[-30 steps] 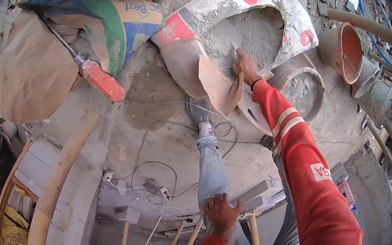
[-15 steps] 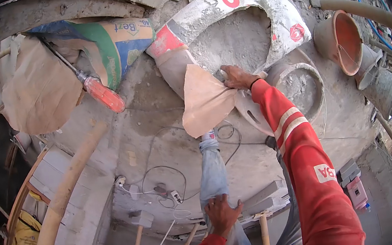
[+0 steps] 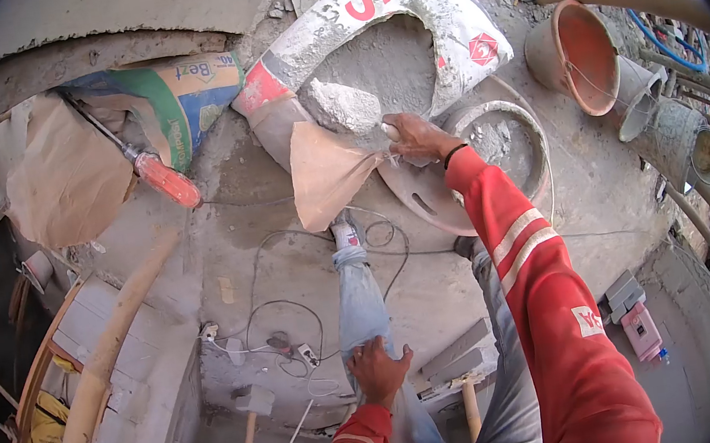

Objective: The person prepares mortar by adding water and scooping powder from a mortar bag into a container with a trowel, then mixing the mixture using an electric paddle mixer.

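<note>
My right hand [image 3: 418,138] is closed around the handle of a trowel, whose blade is hidden under a heap of grey mortar powder [image 3: 343,106]. This load is at the near edge of the torn opening in the white mortar bag [image 3: 483,3]. A torn brown paper flap [image 3: 327,176] hangs from the bag beside the hand. Just right of the hand stands a round bucket [image 3: 538,130] with grey material inside. My left hand [image 3: 379,371] lies on my jeans at the knee, fingers spread, holding nothing.
A red-handled power tool [image 3: 168,181] with a long shaft leans by a green and blue bag [image 3: 208,93]. Buckets [image 3: 554,61] lie tipped at the right. Cables [image 3: 259,274] loop across the floor. Wooden poles [image 3: 113,361] stand left, and a ledge drops off in front of me.
My right hand has drawn the trowel up from inside the bag, and a heap of powder now shows on it. My left hand stays on the leg. The view has shifted slightly.
</note>
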